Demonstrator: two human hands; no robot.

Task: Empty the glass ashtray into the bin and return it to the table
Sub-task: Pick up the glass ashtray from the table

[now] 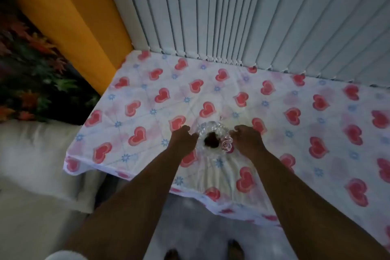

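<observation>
A clear glass ashtray (214,139) with a ribbed rim stands on the table's heart-patterned cloth (295,124), close to the front edge. A dark heap lies in its middle, and a small pink piece sits at its right rim. My left hand (183,140) is at the ashtray's left side with its fingers curled toward the rim. My right hand (248,139) is at the right side in the same way. Neither hand wraps the glass, and blur hides whether the fingertips touch it. No bin is in view.
Grey vertical blinds (253,17) hang behind the table. An orange curtain (69,17) and flower-patterned fabric (31,74) are at the left. A pale cushion (31,154) lies left of the table. My bare feet (211,252) stand on the light floor below.
</observation>
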